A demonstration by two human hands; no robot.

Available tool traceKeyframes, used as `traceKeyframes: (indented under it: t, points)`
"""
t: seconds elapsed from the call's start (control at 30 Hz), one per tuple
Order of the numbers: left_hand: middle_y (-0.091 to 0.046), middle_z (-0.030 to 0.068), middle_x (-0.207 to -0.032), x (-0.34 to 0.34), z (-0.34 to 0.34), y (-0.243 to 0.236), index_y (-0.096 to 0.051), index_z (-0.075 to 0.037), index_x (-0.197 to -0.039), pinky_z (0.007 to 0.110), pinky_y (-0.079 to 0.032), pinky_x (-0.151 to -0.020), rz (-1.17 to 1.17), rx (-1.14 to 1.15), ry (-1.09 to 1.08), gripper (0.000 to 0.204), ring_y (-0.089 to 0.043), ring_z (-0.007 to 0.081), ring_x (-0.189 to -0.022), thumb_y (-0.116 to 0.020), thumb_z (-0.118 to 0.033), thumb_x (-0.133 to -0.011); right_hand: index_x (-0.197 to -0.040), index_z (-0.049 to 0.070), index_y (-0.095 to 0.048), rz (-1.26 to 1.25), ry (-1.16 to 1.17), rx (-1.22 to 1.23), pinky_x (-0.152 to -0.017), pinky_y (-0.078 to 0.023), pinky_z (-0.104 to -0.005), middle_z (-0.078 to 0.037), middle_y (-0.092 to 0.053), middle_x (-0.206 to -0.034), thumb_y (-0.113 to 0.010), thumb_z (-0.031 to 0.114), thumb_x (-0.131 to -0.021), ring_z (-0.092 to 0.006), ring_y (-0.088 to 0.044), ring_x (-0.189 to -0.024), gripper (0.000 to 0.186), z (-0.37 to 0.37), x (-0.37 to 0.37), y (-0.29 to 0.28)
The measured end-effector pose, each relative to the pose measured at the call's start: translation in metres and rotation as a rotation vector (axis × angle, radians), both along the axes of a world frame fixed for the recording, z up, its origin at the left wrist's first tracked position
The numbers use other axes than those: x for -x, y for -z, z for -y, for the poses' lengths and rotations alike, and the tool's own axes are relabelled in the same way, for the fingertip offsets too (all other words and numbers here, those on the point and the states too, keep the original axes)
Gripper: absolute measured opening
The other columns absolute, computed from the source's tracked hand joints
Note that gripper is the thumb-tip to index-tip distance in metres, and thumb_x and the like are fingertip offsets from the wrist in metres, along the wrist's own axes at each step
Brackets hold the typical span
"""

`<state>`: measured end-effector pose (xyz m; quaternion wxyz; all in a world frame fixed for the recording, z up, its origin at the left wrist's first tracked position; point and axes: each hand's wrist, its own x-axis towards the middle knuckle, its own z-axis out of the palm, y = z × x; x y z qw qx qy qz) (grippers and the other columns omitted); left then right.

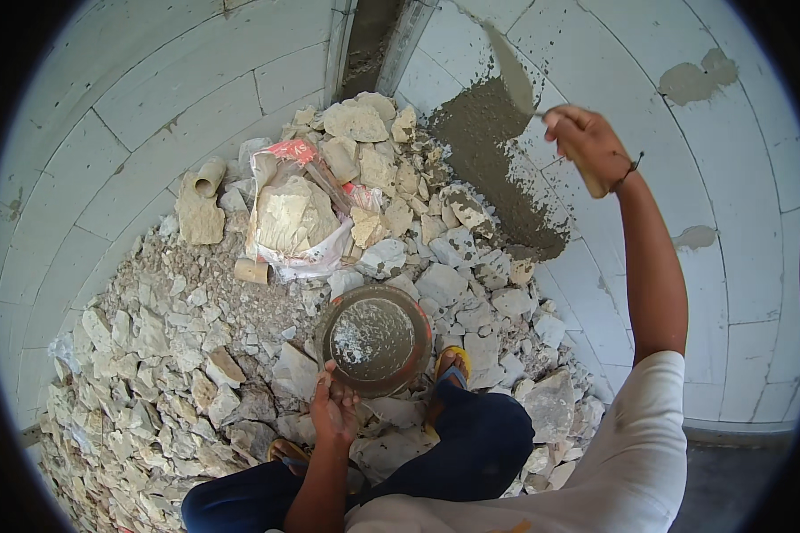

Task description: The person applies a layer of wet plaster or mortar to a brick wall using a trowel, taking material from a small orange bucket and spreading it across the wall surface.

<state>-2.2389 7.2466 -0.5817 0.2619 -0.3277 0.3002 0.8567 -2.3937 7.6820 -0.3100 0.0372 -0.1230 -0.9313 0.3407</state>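
Fingers of the right hand (588, 147) are closed around the handle of a trowel (512, 78). The blade extends forward and to the left of these fingers, at the block wall (618, 75); contact between blade and wall cannot be confirmed from this angle. A patch of wet grey mortar (482, 133) lies on the wall to the left of the right fingers, its lower end reaching nearer the body.

Fingers of the left hand (334, 410) are partly curled at the near rim of a round bucket (423, 342). Whether they grip the rim or only rest against it cannot be told. The bucket stands just beyond the left fingers on loose rubble (151, 355) and contains a grey mix. Farther beyond lies a torn bag (322, 256); a sandalled foot (454, 359) is to the right of the left fingers, beside the bucket.

Possible faults:
- Bucket tilt or spill, caused by stones shifting beneath it or by uneven pressure from the left fingers.
- Mortar slump or drop, caused by excess moisture, a thick layer or poor bond to the blocks.
- Contaminated mortar, caused by fallen material touching the rubble and being scooped up.
- Loss of footing, caused by stones rolling under the sandal.
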Motion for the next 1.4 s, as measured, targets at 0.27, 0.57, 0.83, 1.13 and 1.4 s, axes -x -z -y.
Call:
traceKeyframes:
  t: [0.27,0.57,0.83,1.13,1.4]
  points:
    - [-0.034,-0.0050,-0.061,-0.005,0.010,0.002,-0.052,-0.003,-0.116,0.026,-0.040,-0.054,0.004,-0.032,-0.019,0.029,-0.038,0.0079,-0.052,-0.051,-0.021,-0.094,-0.093,0.004,-0.068,0.897,-0.522,-0.698,-0.078,-0.052,-0.0423,-0.020,-0.066,-0.093,-0.053,0.026,-0.084,-0.0350,-0.064,-0.091,0.028,0.212,-0.103,0.215]
    - [-0.035,-0.0050,-0.061,-0.010,0.014,0.004,-0.053,-0.004,-0.118,0.025,-0.040,-0.053,0.037,-0.026,-0.058,0.031,-0.038,0.0076,-0.052,-0.054,-0.022,-0.093,-0.099,0.005,-0.064,0.324,-0.382,-0.260,-0.072,-0.052,-0.0401,-0.014,-0.065,-0.090,-0.061,0.029,-0.085,-0.0328,-0.064,-0.083,0.028,0.198,-0.157,0.213]
    - [-0.033,-0.0061,-0.061,-0.004,0.006,-0.002,-0.053,-0.005,-0.118,0.025,-0.038,-0.055,-0.010,0.030,-0.004,0.031,-0.038,0.0066,-0.051,-0.049,-0.025,-0.095,-0.105,0.000,-0.063,0.578,-0.407,0.765,-0.065,-0.050,-0.0283,-0.008,-0.066,-0.083,-0.061,0.024,-0.090,-0.0132,-0.062,-0.069,0.028,0.100,-0.139,0.150]
    - [-0.044,-0.0029,-0.068,-0.005,0.003,-0.006,-0.050,-0.004,-0.121,0.025,-0.038,-0.058,-0.022,0.027,-0.010,0.032,-0.039,0.0075,-0.055,-0.042,-0.024,-0.098,-0.100,0.002,-0.057,-0.239,0.425,0.313,-0.056,-0.044,-0.0238,-0.003,-0.057,-0.077,-0.052,0.030,-0.092,-0.0098,-0.051,-0.060,0.030,-0.081,-0.034,0.050]
    - [-0.036,-0.0060,-0.065,-0.008,0.005,-0.007,-0.055,-0.005,-0.119,0.024,-0.039,-0.058,-0.027,0.012,-0.023,0.031,-0.040,0.0068,-0.056,-0.048,-0.025,-0.096,-0.097,0.006,-0.067,0.521,-0.482,-0.542,-0.078,-0.051,-0.0417,-0.017,-0.066,-0.097,-0.057,0.026,-0.085,-0.0312,-0.064,-0.091,0.025,0.133,-0.117,0.143]
